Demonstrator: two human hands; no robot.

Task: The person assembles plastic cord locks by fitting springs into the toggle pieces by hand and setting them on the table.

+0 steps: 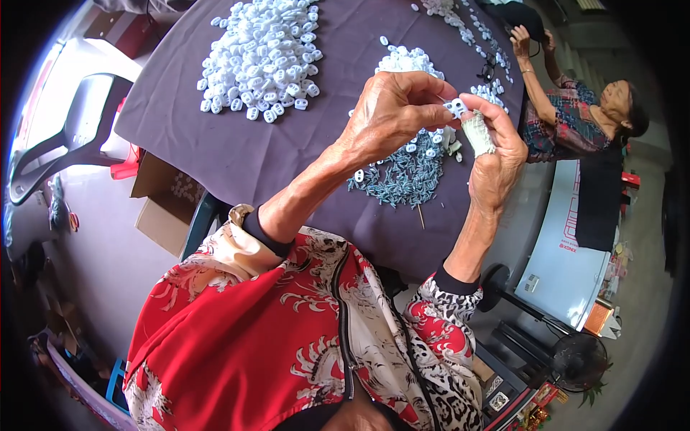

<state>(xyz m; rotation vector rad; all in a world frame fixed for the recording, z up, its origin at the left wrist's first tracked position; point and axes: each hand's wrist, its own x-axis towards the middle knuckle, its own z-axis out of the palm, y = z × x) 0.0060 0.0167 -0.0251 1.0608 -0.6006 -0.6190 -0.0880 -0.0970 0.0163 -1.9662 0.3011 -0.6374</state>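
Between the fingertips of both hands is a small white plastic piece with dark holes (456, 108). My left hand (388, 111) pinches it from the left with thumb and forefinger. My right hand (497, 154) grips its right side; the thumb is wrapped in a pale cloth or tape (479, 134). Below the hands lies a pile of tiny blue-grey, spring-like pieces (399, 178) with a few white pieces on it. A thin stick (421, 217) pokes out of its near edge. Behind my hands is a heap of similar white pieces (410, 61), partly hidden.
A large heap of white two-holed pieces (262, 57) covers the far left of the dark tablecloth (165, 108). At left stand a cardboard box (162, 223) and a chair (68, 136). Across the table at right, another person (568, 118) handles something black. A fan (578, 359) stands lower right.
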